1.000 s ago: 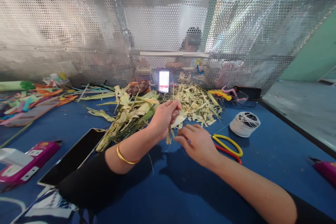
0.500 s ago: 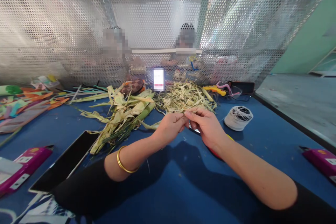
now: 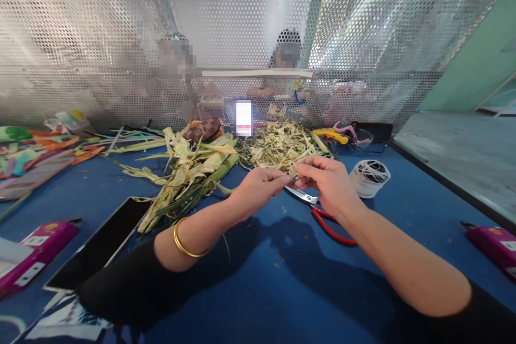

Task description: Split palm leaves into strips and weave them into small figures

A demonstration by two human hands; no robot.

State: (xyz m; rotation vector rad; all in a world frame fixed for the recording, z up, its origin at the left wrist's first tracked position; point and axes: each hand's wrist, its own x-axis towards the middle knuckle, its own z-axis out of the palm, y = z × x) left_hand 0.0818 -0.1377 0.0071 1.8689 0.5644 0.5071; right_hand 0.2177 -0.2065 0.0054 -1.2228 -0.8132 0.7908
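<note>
My left hand is closed in a pinch, knuckles up, at the middle of the view. Facing it, my right hand pinches with thumb and forefinger, a small gap from the left fingertips. Between them shows a thin dried corn husk strip, mostly hidden by the fingers. Under and beside my right hand lie scissors with red and yellow handles, the yellow one now covered. Behind both hands spreads a heap of shredded husk. Longer husk leaves lie to the left.
A white thread spool stands at the right. A dark tablet and a magenta power strip lie at the left, with another power strip far right. A lit phone stands before the perforated metal screen; people sit behind it.
My left hand, first upright with husk hanging below it, has turned sideways and lower. My right hand came up, met its fingertips and pinched, then drew slightly rightward. The scissor blades came into view.
</note>
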